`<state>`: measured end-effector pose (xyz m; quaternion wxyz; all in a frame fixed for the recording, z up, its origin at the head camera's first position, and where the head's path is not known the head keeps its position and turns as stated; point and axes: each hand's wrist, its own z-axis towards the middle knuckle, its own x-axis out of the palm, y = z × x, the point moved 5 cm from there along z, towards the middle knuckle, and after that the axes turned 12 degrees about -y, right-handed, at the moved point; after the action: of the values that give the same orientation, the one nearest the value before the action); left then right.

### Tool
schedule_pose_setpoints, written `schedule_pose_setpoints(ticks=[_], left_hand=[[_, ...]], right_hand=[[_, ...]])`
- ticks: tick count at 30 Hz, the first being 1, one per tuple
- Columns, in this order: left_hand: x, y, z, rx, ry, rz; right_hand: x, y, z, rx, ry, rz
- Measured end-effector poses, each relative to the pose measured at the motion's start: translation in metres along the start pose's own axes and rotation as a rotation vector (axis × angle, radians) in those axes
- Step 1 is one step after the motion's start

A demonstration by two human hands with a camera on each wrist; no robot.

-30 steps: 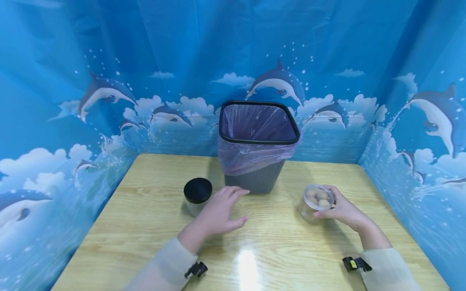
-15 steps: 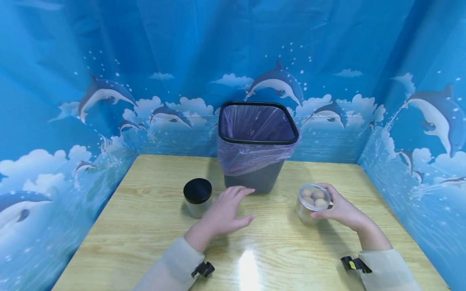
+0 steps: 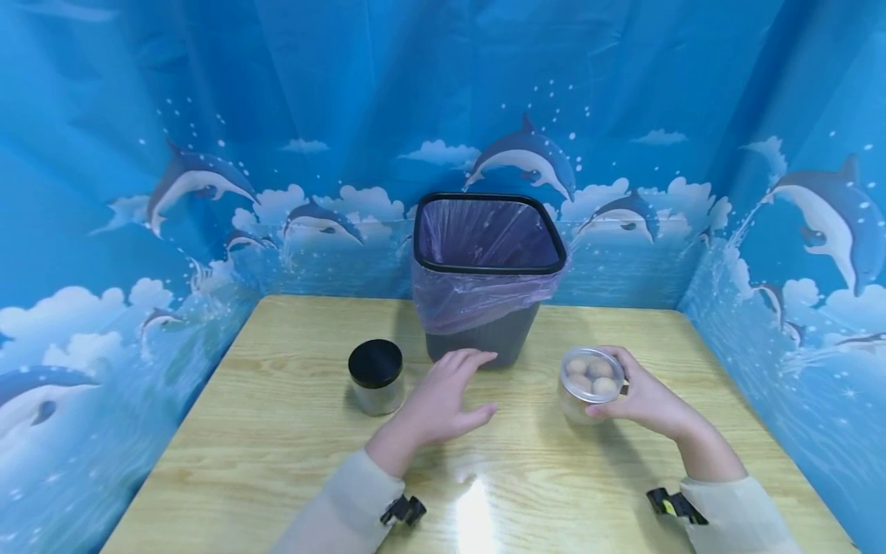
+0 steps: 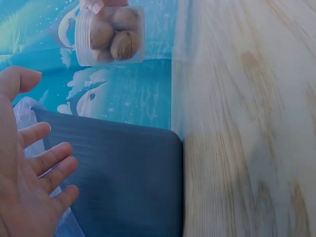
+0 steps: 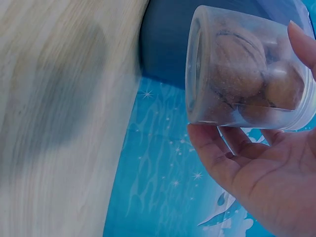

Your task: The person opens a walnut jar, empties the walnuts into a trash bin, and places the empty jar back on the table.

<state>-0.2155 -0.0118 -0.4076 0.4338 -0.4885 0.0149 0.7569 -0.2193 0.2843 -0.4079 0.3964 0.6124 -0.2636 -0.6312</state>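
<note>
My right hand [image 3: 647, 396] grips a clear plastic jar [image 3: 581, 412] of walnuts [image 3: 591, 375], its thumb on one side and its fingers round the other. In both wrist views the jar [image 5: 237, 22] hangs apart from the wooden surface. Several walnuts [image 4: 123, 45] fill it; whether a clear lid covers the top I cannot tell. My left hand [image 3: 443, 404] hovers over the table with thumb and fingers spread, holding nothing. In the left wrist view that hand [image 4: 29, 182] is in front of the grey bin [image 4: 123, 168].
At the back centre stands the grey bin [image 3: 477, 338] with a black rim and a purple bag lining [image 3: 477, 300]. A jar with a black lid [image 3: 376, 363] stands left of my left hand. The wooden table [image 3: 277, 431] meets a blue dolphin curtain [image 3: 332, 77] behind.
The walnut jar has moved a little left in my right hand, toward the middle. My left hand has shifted right, away from the black-lidded jar, its fingers still spread.
</note>
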Motion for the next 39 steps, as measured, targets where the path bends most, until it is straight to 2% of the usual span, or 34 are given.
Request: schedule_pose_setpoints(ticks=[6,13,28,39], left_hand=[[0.003,-0.009,0.005,0.001,-0.005,-0.032],[0.01,-0.014,0.01,0.018,-0.046,-0.034],[0.02,-0.028,0.022,-0.012,-0.016,-0.053],[0.031,-0.032,0.028,-0.028,-0.021,-0.041]], right_hand=[[0.002,0.008,-0.002,-0.01,-0.016,-0.041],[0.005,0.014,-0.002,-0.024,-0.017,-0.065],[0.013,0.03,-0.008,-0.066,0.011,-0.031],[0.018,0.034,-0.006,-0.13,-0.006,-0.086]])
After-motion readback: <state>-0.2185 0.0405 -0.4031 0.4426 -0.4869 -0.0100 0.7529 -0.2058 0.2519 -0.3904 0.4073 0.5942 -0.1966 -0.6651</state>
